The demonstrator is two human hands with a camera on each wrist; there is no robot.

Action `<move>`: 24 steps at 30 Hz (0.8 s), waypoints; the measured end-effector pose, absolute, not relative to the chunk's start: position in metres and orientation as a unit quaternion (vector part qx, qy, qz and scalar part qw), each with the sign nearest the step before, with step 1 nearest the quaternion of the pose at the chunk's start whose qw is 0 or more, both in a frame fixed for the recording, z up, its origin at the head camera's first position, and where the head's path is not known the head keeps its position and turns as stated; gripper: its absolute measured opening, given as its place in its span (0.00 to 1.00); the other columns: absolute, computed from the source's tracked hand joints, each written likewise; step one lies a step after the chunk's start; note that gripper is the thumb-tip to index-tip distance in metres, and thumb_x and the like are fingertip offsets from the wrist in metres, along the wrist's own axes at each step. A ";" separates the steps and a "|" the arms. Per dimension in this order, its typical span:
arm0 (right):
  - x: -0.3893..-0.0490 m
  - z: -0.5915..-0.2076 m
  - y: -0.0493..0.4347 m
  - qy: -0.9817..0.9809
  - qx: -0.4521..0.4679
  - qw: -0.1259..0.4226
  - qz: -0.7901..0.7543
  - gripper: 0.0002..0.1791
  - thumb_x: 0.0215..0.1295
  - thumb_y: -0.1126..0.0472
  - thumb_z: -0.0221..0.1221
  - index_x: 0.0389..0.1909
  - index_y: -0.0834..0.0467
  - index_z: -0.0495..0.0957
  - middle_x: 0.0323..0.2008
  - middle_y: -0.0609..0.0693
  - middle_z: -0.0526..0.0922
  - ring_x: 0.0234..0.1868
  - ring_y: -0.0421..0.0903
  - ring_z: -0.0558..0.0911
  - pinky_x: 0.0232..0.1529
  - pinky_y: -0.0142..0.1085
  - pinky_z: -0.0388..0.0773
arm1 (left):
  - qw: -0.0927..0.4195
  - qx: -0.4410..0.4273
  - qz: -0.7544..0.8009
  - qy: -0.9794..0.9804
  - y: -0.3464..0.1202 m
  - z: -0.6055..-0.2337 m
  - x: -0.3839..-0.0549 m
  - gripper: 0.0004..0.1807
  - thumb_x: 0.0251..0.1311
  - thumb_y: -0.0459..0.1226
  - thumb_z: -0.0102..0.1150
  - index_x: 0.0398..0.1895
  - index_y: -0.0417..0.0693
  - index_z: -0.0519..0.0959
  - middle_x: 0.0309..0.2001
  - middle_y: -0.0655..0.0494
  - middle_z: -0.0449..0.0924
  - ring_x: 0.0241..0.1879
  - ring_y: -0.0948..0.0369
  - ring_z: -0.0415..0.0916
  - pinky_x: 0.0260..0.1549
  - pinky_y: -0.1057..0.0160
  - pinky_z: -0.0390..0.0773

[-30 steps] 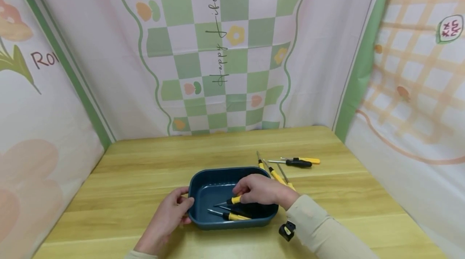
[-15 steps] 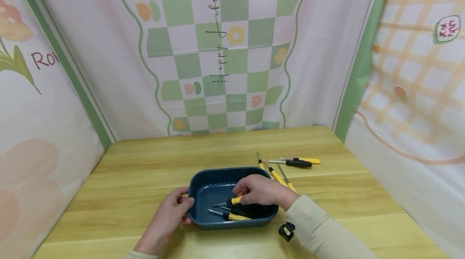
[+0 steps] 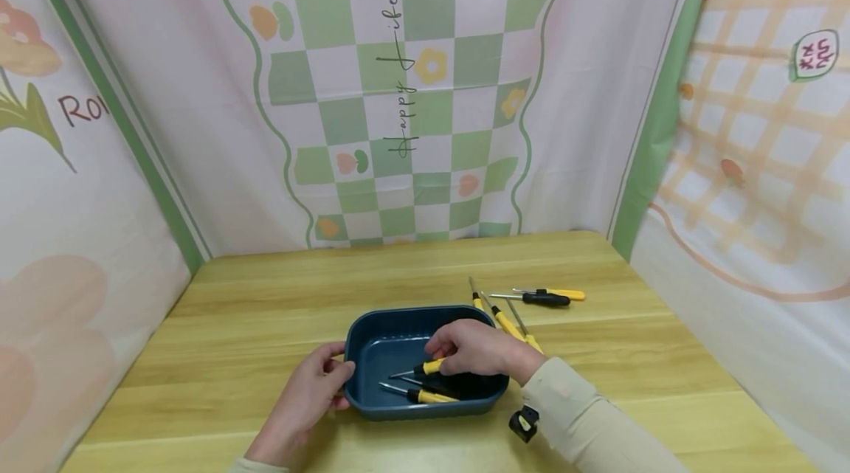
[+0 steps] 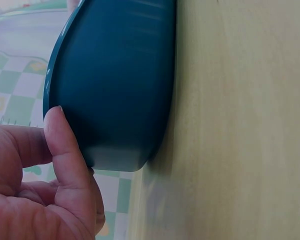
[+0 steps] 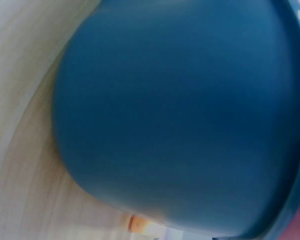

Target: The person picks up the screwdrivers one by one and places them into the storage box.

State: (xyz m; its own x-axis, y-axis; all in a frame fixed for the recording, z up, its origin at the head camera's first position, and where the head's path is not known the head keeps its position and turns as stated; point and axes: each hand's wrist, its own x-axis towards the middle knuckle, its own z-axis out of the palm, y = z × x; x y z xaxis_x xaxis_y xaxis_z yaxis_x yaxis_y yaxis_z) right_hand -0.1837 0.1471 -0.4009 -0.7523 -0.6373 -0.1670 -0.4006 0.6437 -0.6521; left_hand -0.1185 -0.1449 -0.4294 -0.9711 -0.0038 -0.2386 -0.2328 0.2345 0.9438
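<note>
A dark blue rectangular tray (image 3: pixel 385 355) stands on the table, its outer wall (image 5: pixel 180 115) filling the right wrist view. My left hand (image 3: pixel 312 388) grips the tray's left end, thumb over the rim; the left wrist view shows the same hand (image 4: pixel 60 175) at the wall. Inside the tray, my right hand (image 3: pixel 478 346) pinches the yellow handle of a screwdriver (image 3: pixel 429 367), whose shaft points left. Its handle end is hidden by the hand. Below it lie another yellow-handled screwdriver (image 3: pixel 428 396) and a dark-handled one (image 3: pixel 448 387), partly in shadow.
Beyond the tray's right side lie several yellow screwdrivers (image 3: pixel 506 321). A black-handled screwdriver (image 3: pixel 546 299) and an orange-yellow one (image 3: pixel 566 294) lie farther back. A small black device (image 3: pixel 524 423) sits by the right sleeve. Printed curtains (image 3: pixel 425 126) surround the wooden table (image 3: pixel 265 311).
</note>
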 end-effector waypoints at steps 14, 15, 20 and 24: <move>-0.184 -0.401 0.148 0.882 -0.289 0.197 -0.316 0.17 0.66 0.65 0.67 0.56 0.59 0.84 0.45 0.45 0.87 0.46 0.40 0.83 0.51 0.42 0.84 | 0.084 -0.062 0.625 0.773 -0.144 -0.432 -0.118 0.25 0.75 0.34 0.56 0.72 0.38 0.70 0.43 0.45 0.73 0.29 0.56 0.77 0.24 0.64 0.82; -0.184 -0.401 0.148 0.882 -0.289 0.196 -0.315 0.17 0.66 0.65 0.67 0.55 0.59 0.84 0.45 0.45 0.87 0.46 0.40 0.83 0.52 0.42 0.84 | 0.084 -0.061 0.627 0.772 -0.144 -0.432 -0.117 0.25 0.75 0.34 0.56 0.72 0.37 0.70 0.43 0.45 0.73 0.29 0.56 0.77 0.24 0.64 0.82; -0.185 -0.401 0.148 0.881 -0.291 0.198 -0.316 0.16 0.67 0.65 0.67 0.55 0.58 0.84 0.45 0.45 0.87 0.46 0.40 0.83 0.51 0.41 0.84 | 0.081 -0.062 0.630 0.770 -0.144 -0.432 -0.117 0.25 0.75 0.34 0.56 0.71 0.37 0.71 0.43 0.45 0.73 0.29 0.56 0.77 0.24 0.65 0.82; -0.185 -0.400 0.149 0.877 -0.291 0.204 -0.324 0.16 0.67 0.66 0.67 0.55 0.59 0.84 0.46 0.46 0.88 0.47 0.41 0.84 0.51 0.41 0.84 | 0.075 -0.062 0.633 0.768 -0.142 -0.433 -0.117 0.24 0.74 0.33 0.57 0.70 0.37 0.72 0.42 0.46 0.72 0.28 0.57 0.77 0.24 0.65 0.82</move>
